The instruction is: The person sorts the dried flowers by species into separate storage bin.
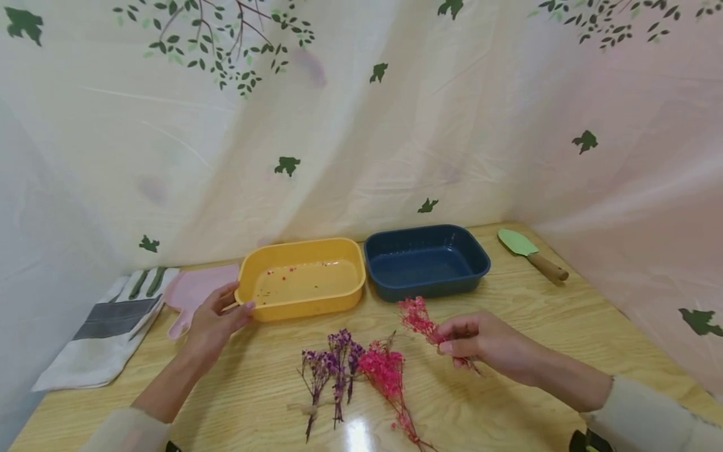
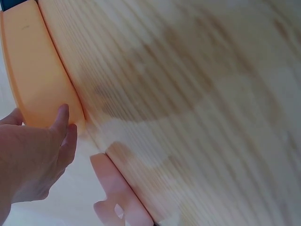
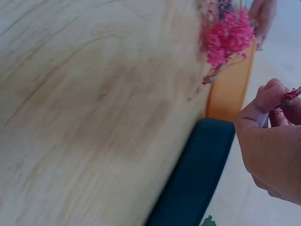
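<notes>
My right hand (image 1: 490, 345) pinches a pink dried-flower sprig (image 1: 417, 316) by its thin stems, near the dark-blue rectangular tray (image 1: 432, 289). Left hand (image 1: 216, 319) grips the yellow rectangular tray (image 1: 310, 307). Likely mid-transfer; next calls for light pinch, steady tray.

At lower left of the frame, the left grip (image 1: 217, 320) holds the left end of a yellow tray (image 1: 307, 307) dotted with red bits; a dark blue tray (image 1: 429, 289) stands beside it at centre. Right of centre, the right grip (image 1: 491, 345) pinches a pink sprig (image 1: 418, 317). Purple sprigs (image 1: 340, 342) and a pink bunch (image 1: 384, 370) lie on the table (image 1: 565, 326) at bottom centre.
</notes>
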`<state>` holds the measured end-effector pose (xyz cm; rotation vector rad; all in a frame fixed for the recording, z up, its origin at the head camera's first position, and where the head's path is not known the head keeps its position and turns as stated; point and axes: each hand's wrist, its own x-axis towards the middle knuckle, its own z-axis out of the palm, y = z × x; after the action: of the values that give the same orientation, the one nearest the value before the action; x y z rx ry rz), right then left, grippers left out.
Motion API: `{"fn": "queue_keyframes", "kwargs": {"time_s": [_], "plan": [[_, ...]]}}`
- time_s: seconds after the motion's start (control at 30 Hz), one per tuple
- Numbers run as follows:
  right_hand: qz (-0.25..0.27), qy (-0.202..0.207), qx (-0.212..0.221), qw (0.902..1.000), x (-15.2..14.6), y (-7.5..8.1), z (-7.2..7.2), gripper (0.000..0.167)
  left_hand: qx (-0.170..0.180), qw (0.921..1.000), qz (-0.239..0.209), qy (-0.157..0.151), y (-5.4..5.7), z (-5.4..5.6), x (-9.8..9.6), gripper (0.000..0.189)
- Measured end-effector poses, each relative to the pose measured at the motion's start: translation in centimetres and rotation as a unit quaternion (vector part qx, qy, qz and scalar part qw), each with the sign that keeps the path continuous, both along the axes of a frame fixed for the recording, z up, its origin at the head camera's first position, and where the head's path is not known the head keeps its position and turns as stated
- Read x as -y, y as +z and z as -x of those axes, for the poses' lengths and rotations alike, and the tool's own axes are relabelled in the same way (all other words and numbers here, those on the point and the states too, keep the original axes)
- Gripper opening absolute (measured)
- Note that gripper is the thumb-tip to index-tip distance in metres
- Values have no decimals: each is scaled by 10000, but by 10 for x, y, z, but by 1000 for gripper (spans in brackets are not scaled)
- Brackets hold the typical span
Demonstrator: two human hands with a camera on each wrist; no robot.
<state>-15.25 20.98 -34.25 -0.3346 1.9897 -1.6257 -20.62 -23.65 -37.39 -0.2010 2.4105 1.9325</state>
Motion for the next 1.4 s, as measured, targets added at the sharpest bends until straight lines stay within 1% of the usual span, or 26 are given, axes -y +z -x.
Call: {"fn": "queue_keyframes", "kwargs": {"time_s": [0.1, 0.17, 0.3, 0.47, 0.6, 0.83, 0.93, 1.1, 1.2, 1.4], "plan": [[235, 2, -75, 9997, 3, 9, 0, 30, -55, 10000, -5, 31, 0, 1, -1, 74], [372, -52, -69, 9993, 6, 11, 0, 29, -116, 9999, 3, 38, -1, 1, -1, 74], [536, -221, -161, 9982, 15, 10, 4, 26, -204, 9998, -31, 21, -1, 2, -1, 74], [444, -434, -313, 9976, 30, 7, 14, 27, -174, 9998, -19, -3, -2, 2, -2, 73], [492, -568, -331, 9966, 47, 10, 25, 29, -151, 9999, 31, 7, -3, 1, -3, 73], [839, -690, -428, 9932, 79, 19, 50, 28, -160, 9999, -11, 26, -3, 2, -2, 75], [863, -681, -412, 9931, 92, 24, 62, 28, -174, 9998, -34, 27, -3, 3, -1, 74], [752, -852, -340, 9929, 114, 30, 82, 25, -247, 9995, -144, -97, -4, 2, 0, 73], [715, -948, -269, 9926, 127, 30, 93, 23, -271, 9993, -219, -155, -4, 1, 0, 73], [632, -1032, -246, 9923, 153, 25, 114, 21, -209, 9997, -86, -103, -3, 0, 1, 74]]}}
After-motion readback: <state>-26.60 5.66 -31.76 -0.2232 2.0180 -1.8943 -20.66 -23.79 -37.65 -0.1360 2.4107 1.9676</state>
